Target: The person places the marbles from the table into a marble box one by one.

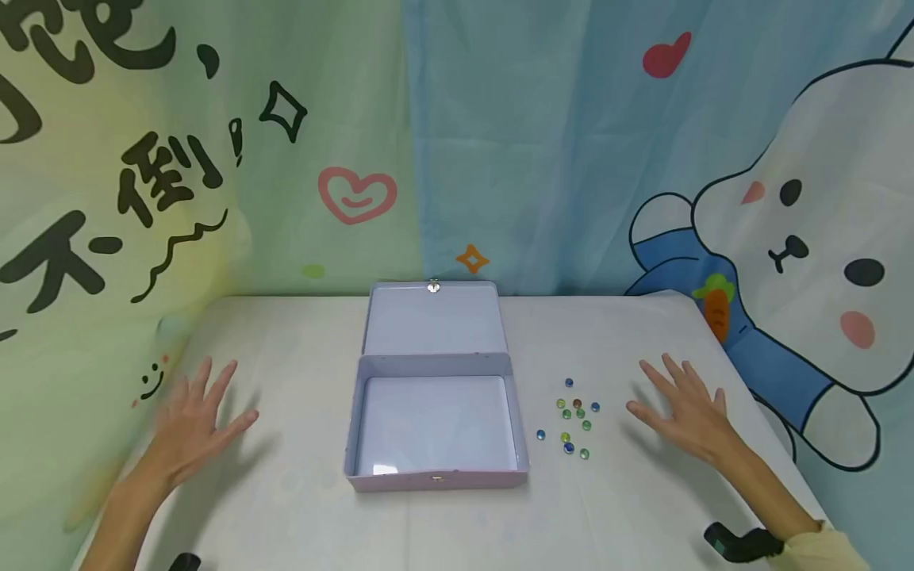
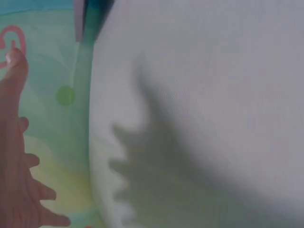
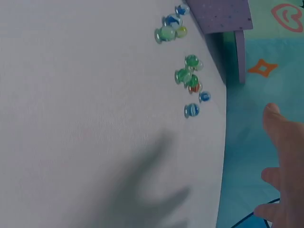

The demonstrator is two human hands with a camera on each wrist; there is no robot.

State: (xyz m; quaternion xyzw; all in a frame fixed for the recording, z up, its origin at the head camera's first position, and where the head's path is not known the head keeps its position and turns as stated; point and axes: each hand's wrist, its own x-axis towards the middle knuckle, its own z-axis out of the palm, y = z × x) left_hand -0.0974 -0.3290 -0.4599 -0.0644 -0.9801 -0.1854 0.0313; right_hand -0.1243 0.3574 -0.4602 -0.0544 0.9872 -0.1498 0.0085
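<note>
Spread fingers mark my left hand (image 1: 193, 424), held over the left side of the white table and touching nothing. On the other side my right hand (image 1: 689, 416) also has its fingers spread, with nothing in it. Several glass marbles (image 1: 577, 404) in green, blue, yellow and brown lie scattered between the right hand and a box. That box (image 1: 437, 480), pale purple with its lid (image 1: 434, 317) tipped back, stands mid-table; its inside shows no contents. In the right wrist view, the marbles (image 3: 192, 110) sit near the box's speckled purple side (image 3: 223, 16).
The table (image 1: 286, 507) wears a white cloth. Behind it hangs a printed curtain (image 1: 500, 143) with a cartoon animal on the right. A black strap device (image 1: 743, 544) is at the right wrist, and another dark piece (image 1: 186, 562) shows at the lower left.
</note>
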